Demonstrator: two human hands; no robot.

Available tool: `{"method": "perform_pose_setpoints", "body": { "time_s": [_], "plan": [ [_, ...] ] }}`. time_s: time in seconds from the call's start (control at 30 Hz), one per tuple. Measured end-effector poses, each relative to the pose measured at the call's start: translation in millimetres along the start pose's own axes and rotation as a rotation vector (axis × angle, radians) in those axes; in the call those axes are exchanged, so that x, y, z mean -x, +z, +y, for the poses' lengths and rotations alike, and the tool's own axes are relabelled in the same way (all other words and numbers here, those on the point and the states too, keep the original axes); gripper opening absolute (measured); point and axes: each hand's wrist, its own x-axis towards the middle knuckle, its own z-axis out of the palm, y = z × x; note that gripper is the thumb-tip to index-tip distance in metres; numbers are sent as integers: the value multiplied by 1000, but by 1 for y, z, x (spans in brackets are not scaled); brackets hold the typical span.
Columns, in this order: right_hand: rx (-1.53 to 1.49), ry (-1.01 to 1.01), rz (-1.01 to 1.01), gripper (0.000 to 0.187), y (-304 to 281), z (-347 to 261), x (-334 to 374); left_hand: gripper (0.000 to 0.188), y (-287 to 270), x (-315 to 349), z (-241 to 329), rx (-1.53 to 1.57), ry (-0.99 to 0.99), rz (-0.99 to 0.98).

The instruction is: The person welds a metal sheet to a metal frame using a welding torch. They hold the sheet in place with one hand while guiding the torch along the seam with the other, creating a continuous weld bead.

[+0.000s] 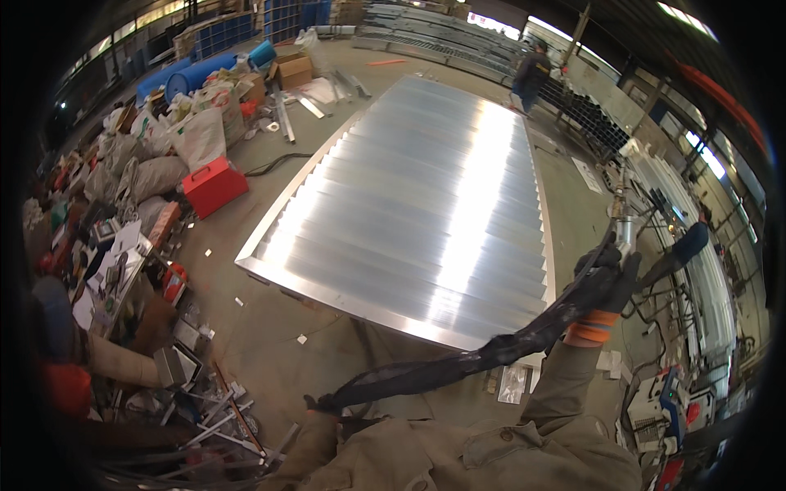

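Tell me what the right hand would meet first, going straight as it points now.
Past the metal fitting it grips, the right hand would probably meet the pale metal lengths at the right; depth is unclear.

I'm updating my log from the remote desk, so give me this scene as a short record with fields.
Right hand: dark glove, orange cuff, closed around a metal tool
Left hand: low in the view, at the near end of a black-sleeved cable; grip unclear
Cable: runs from the left hand up to the right, in front of the panel's near edge
Panel: silver metal, slatted, framed, bright with reflections
Left side: red box, heaped bags, blue barrel
Background: another person
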Motion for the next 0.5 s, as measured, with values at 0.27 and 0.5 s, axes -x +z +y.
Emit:
{"method": "perform_pose_setpoints", "body": {
  "time_s": [0.27,0.5],
  "plan": [
    [503,-172,378,72,-33,20,55,77,-159,27,127,-1722,156,700],
    [130,-114,674,56,-132,41,108,65,-130,138,481,-701,805,618]
  ]
}}
